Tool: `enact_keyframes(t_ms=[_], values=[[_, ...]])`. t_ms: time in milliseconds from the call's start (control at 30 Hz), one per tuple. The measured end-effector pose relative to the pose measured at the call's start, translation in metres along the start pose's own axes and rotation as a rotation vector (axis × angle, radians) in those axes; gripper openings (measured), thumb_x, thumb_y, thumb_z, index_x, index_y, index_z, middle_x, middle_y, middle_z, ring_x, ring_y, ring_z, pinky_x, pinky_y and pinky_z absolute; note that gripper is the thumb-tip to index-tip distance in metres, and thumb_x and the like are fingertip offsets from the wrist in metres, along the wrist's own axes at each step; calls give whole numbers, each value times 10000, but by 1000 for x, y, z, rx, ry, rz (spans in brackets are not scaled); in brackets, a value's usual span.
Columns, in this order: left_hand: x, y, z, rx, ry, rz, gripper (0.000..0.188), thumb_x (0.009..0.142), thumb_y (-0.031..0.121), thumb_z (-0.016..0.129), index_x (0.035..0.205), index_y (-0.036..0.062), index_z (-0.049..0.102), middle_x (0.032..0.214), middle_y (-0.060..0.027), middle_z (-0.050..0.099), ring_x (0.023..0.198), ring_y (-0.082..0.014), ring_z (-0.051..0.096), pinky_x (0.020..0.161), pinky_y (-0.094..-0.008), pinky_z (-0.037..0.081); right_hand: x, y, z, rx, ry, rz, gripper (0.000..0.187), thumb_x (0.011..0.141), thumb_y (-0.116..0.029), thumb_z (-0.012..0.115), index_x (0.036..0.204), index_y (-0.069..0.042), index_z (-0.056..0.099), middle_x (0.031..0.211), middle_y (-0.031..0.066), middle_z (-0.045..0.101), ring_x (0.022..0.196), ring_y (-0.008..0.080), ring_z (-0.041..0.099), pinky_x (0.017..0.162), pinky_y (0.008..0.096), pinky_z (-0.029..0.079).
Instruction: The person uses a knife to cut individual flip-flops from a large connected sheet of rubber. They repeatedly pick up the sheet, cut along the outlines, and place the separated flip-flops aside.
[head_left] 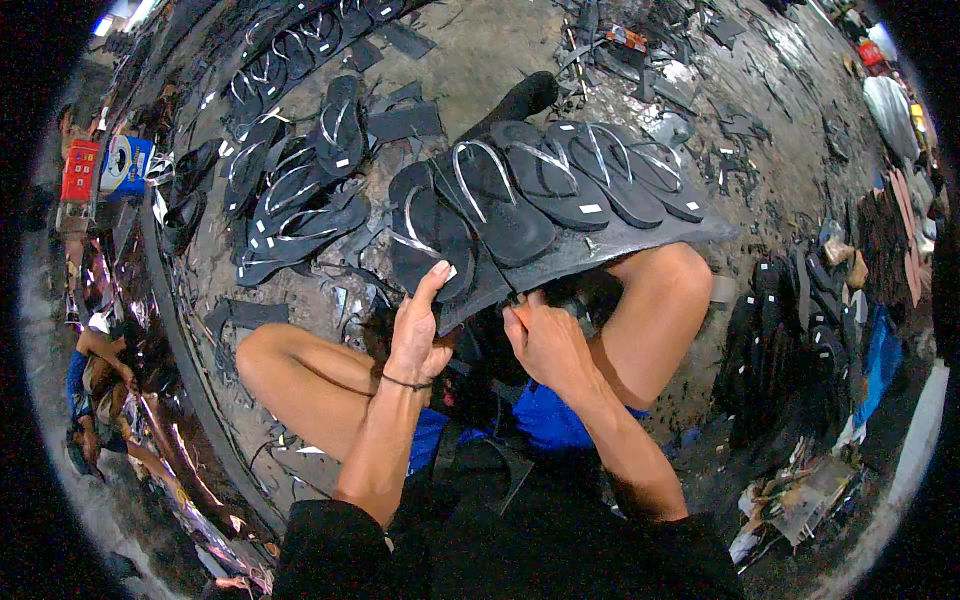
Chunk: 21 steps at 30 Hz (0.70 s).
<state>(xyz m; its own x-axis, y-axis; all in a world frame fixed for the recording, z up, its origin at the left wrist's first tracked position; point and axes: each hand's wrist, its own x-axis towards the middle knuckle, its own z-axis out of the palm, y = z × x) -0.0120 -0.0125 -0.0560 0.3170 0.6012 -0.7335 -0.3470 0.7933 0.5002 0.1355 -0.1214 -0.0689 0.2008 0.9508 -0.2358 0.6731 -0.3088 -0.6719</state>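
Across my lap lies a black rubber sheet with several black flip-flops on it, their thong straps edged in silver. My left hand grips the leftmost flip-flop and the sheet beneath it, thumb on top, fingers hidden below. A narrow slit parts this piece from the neighbouring flip-flop. Where the slit meets the near edge, my right hand is closed around a knife. Most of the knife is hidden by my fingers; only a thin dark part shows.
More flip-flops lie in a group at left, with further rows behind. Rubber scraps litter the floor. At right stand stacked dark soles. A blue box and another person are at far left.
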Motion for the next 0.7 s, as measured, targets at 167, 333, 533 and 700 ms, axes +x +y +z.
enact_keyframes(t_ms=[167, 333, 533, 700], values=[[2, -3, -7, -161, -74, -1, 227, 933, 185, 666, 1109, 42, 657, 1055, -49, 709, 917, -160, 697, 805, -295, 577, 21, 9, 10, 21, -123, 116, 371, 914, -312, 580, 1143, -20, 586, 1027, 282, 657, 916, 458, 641, 797, 536, 527], [2, -6, -13, -109, -36, -4, 231, 934, 275, 648, 1069, 89, 663, 1005, -26, 719, 852, -153, 696, 744, -288, 573, 44, 30, 28, 13, -166, 47, 525, 838, -150, 603, 1347, -66, 511, 1332, 290, 522, 1214, 488, 486, 968, 510, 458], [2, -11, -13, -202, -83, -7, 213, 939, 273, 659, 1060, 98, 667, 974, -7, 719, 803, -122, 694, 657, -250, 574, 67, 19, 24, 31, -265, 52, 581, 868, -197, 580, 1421, -67, 454, 1483, 223, 409, 1329, 396, 431, 1013, 451, 452], [-1, -14, -13, -286, -118, -34, 189, 938, 227, 667, 1060, 84, 673, 987, -20, 731, 789, -126, 711, 640, -241, 599, 87, 26, 54, -34, -117, -74, 483, 884, -212, 576, 1332, -66, 471, 1350, 205, 450, 1192, 371, 462, 914, 444, 473]])
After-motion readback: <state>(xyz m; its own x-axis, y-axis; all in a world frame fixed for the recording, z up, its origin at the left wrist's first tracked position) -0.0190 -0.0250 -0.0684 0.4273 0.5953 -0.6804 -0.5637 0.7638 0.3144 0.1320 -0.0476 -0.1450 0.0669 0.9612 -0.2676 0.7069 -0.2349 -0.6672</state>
